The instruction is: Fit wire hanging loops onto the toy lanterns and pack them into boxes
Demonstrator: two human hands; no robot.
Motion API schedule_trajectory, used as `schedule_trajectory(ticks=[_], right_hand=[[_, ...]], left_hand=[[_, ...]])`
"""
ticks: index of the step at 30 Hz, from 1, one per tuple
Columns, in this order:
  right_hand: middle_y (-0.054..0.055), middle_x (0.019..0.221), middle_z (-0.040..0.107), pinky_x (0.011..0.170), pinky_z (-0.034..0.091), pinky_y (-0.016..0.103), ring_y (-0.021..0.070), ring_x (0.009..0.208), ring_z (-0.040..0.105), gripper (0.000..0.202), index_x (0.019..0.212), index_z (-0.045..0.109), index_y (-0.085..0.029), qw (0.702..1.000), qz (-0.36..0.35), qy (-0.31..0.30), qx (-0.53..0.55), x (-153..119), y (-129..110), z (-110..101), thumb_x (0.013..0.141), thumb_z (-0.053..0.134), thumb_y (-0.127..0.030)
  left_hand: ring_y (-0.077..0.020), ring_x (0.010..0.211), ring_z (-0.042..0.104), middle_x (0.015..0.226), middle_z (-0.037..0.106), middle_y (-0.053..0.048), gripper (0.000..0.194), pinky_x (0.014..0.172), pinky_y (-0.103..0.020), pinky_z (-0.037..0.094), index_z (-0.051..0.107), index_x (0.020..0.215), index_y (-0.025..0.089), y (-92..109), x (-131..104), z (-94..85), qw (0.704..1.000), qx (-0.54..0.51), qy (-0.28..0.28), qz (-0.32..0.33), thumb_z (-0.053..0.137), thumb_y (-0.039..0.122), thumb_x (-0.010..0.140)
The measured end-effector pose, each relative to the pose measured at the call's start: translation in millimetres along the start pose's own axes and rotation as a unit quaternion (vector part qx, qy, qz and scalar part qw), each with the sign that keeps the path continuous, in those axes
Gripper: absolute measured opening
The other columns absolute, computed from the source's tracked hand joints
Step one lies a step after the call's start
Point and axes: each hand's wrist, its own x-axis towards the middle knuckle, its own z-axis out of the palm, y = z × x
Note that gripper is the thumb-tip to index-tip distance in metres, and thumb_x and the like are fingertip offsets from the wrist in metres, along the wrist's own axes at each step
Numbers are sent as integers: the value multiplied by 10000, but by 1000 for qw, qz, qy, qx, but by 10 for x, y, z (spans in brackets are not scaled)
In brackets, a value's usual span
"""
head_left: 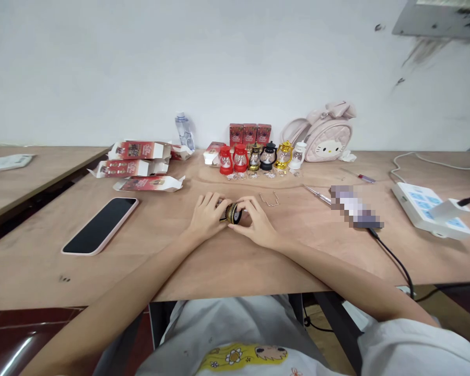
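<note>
Nearest the camera was the person's white shirt (235, 329), its front printed with yellow, flowers and a cartoon figure. Both bare forearms reached forward over a wooden table (235, 261) and met near its middle. There the small dark bronze lantern (233, 213) lay tipped on its side between the hands, its round base turned toward the right. The left hand (208, 216) had its fingers curled over the lantern's upper part. The right hand (258, 224) made an open ring, thumb and forefinger pinching the base's edge. Just beyond the right hand lay a bent thin wire (269, 200).

Farther back stood a row of lanterns (262, 157): two red, then bronze, black, gold and white, with small metal pieces (253, 176) in front. Three upright red boxes (249, 134) stood behind them. To the left were opened cartons (141, 164), a clear bottle (185, 133) and, closer, a dark-screened phone (101, 227). To the right were a pink bag (329, 138) with a white cat face, a screwdriver (365, 178), a slim pointed tool (317, 195), a pixelated object (356, 207) with a black cable, and a white power strip (429, 209) holding a plug.
</note>
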Motion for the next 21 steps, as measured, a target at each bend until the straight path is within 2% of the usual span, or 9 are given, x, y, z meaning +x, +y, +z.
schedule_trajectory(ticks=[10,14,17,21], right_hand=[[87,1163,494,856,500,351,203,1053,545,293,992,501,-222,1000,19,-6,17,-1,60,36,783,680,-324],[89,1164,505,879,493,354,207,1073,549,318,1002,496,-227,1000,-15,2,-2,1,88,11,789,670,-386],[106,1182,519,886,493,361,212,1095,548,347,1082,466,-224,998,-59,5,-18,10,117,-43,829,614,-410],[117,1138,581,856,501,375,203,975,601,271,1144,437,-207,994,-72,37,-71,51,233,-135,901,479,-318]], left_hand=[[-243,805,517,932,646,-88,253,675,-338,318,629,976,193,-6,-14,50,999,47,22,-2,635,350,778],[-250,838,524,945,637,-105,271,688,-345,330,616,1012,184,-2,-3,17,1000,29,-6,-10,597,352,801],[-255,875,523,949,624,-117,304,698,-350,338,607,1022,170,2,10,-14,1000,-3,-16,-14,573,398,823],[-259,886,521,954,617,-116,345,705,-352,336,606,1022,175,-6,14,-20,1000,-5,-24,-17,577,453,820]])
